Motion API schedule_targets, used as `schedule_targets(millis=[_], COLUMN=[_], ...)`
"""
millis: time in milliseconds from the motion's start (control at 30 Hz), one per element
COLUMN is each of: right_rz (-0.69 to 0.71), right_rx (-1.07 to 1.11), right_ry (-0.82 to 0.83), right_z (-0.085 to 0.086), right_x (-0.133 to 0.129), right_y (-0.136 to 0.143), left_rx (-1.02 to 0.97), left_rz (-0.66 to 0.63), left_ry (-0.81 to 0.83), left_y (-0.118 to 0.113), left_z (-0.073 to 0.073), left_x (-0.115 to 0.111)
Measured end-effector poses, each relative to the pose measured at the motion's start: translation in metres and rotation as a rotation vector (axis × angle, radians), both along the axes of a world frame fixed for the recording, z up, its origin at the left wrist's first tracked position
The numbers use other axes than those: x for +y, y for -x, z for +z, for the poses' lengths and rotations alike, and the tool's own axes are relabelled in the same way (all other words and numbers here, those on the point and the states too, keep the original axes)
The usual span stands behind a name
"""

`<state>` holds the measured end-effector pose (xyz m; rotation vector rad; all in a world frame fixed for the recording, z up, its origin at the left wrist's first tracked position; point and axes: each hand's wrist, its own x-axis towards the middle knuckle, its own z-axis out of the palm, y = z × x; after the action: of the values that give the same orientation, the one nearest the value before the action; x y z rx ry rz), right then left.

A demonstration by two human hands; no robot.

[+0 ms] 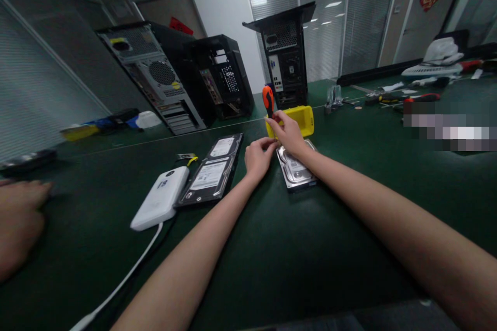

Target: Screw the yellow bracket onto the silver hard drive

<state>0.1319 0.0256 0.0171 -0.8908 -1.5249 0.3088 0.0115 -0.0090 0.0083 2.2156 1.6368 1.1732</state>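
Observation:
My right hand [288, 132] is closed round the lower handle of an orange and black screwdriver [268, 101], held upright. Its tip points down at the far left corner of a silver hard drive [297, 168] lying on the green table. Close by the tip, my left hand [258, 156] has its thumb and fingers pinched together; what they hold, if anything, is too small to make out. Just behind both hands stands a yellow plastic bin [306, 120], partly hidden by my right hand.
Left of my hands lie more hard drives [209, 173] and a white power bank [161, 199] with a cable. Open computer cases [166, 75] stand at the back. Scattered tools [423, 98] lie at the far right. Another person's hand [19, 222] rests at the left edge.

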Motion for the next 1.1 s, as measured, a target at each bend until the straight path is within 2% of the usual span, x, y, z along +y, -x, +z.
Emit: schedule_targets(millis=[400, 900, 1100], right_rz=[-0.036, -0.042, -0.038], right_rx=[0.007, -0.002, -0.003], right_ry=[0.034, 0.024, 0.041], right_z=[0.0006, 0.0003, 0.0002], right_x=[-0.0017, -0.0019, 0.0000], right_y=[-0.0015, -0.0012, -0.0003], left_rx=[-0.036, -0.019, -0.016], left_rz=[-0.046, -0.024, 0.014], left_ry=[0.028, 0.026, -0.024], left_y=[0.0024, 0.0019, 0.0006], left_z=[-0.0032, -0.0020, -0.0019], left_x=[0.0042, 0.0009, 0.0014])
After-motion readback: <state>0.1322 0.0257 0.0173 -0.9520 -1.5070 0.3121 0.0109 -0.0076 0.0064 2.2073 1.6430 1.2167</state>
